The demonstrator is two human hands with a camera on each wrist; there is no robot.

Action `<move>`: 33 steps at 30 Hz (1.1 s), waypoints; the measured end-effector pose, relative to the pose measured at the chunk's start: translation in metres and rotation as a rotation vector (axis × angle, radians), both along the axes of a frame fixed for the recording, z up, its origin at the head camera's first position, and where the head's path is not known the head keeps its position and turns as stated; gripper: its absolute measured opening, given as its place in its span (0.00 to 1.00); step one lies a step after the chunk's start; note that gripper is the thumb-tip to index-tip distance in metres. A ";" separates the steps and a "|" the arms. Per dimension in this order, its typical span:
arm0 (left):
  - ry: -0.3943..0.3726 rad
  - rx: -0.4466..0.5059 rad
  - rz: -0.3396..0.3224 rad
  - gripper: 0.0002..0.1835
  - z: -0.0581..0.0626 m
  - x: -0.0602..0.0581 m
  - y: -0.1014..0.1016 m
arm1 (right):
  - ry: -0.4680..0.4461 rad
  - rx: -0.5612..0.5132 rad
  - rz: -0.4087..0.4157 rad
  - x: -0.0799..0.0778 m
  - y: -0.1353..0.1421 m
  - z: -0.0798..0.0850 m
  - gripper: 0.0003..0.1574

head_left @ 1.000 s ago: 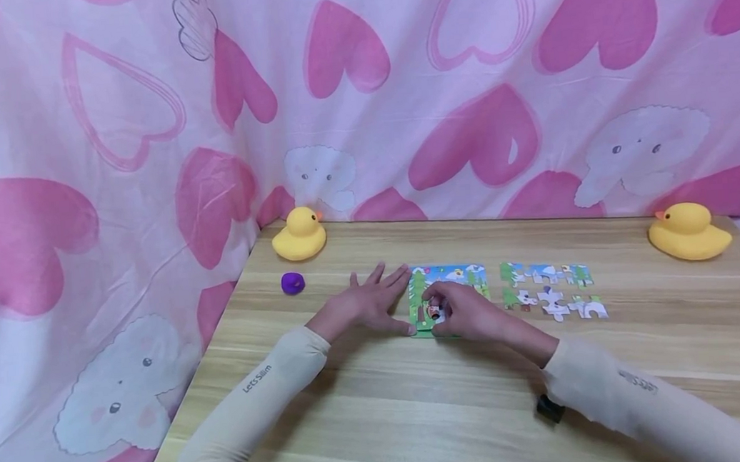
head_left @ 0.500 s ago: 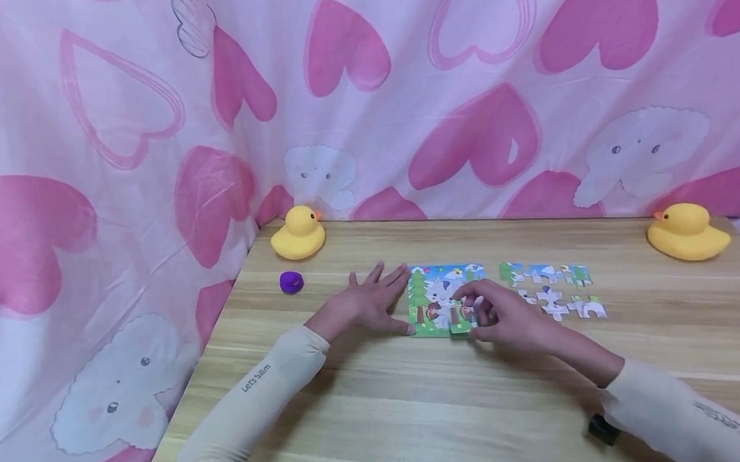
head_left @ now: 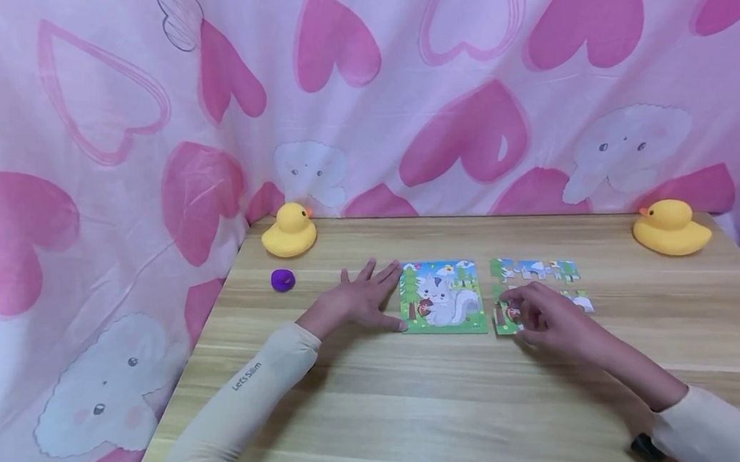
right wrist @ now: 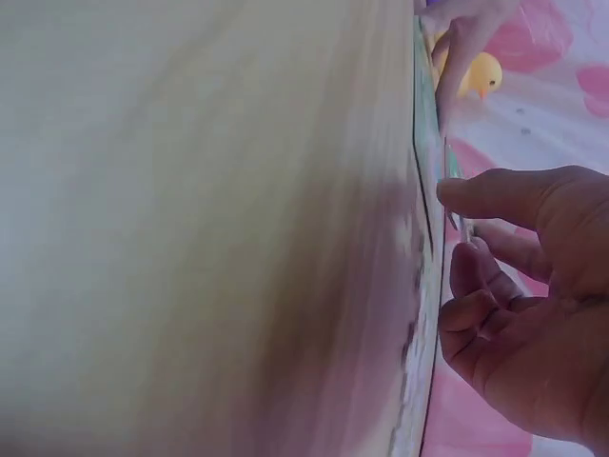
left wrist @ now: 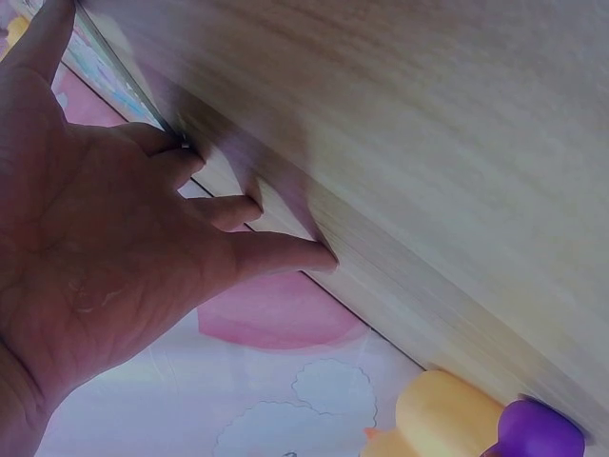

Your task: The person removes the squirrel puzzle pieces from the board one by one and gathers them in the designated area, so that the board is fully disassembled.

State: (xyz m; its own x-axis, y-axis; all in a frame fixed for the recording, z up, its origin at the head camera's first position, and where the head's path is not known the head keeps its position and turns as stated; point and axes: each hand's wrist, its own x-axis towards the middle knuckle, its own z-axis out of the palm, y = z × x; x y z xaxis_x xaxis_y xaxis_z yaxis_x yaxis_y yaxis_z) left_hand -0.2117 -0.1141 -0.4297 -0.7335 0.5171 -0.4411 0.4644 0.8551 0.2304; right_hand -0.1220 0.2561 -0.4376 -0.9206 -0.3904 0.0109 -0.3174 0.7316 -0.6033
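Note:
A square card (head_left: 442, 297) printed with a white squirrel lies flat on the table. My left hand (head_left: 364, 296) rests spread at its left side, with thumb and fingertips right at the edge; the left wrist view shows those fingers straight. To the right of the card, my right hand (head_left: 560, 321) pinches a green jigsaw piece (head_left: 504, 322) between thumb and fingers. In the right wrist view the piece is a thin, tilted sliver. It is at the lower left of the loose jigsaw pieces (head_left: 534, 269), some of which my right hand hides.
One yellow toy duck (head_left: 289, 231) sits at the back left and another yellow duck (head_left: 671, 228) at the back right. A small purple toy (head_left: 282, 280) lies left of my left hand. A pink heart-print curtain (head_left: 337, 40) hangs behind the wooden table (head_left: 382, 409).
My right hand has moved right with the jigsaw piece, from over the card to the loose pieces, uncovering the squirrel picture. My left hand has stayed at the card's left edge.

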 end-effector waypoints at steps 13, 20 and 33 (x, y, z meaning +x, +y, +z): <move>-0.006 -0.001 0.002 0.63 -0.001 -0.001 0.000 | -0.019 0.022 0.045 0.004 0.015 -0.012 0.37; 0.003 0.003 -0.010 0.63 0.000 -0.001 0.002 | -0.068 0.051 0.036 -0.002 0.009 -0.003 0.38; 0.012 0.005 0.001 0.63 0.003 0.004 0.002 | -0.044 0.037 0.132 -0.026 -0.049 0.001 0.34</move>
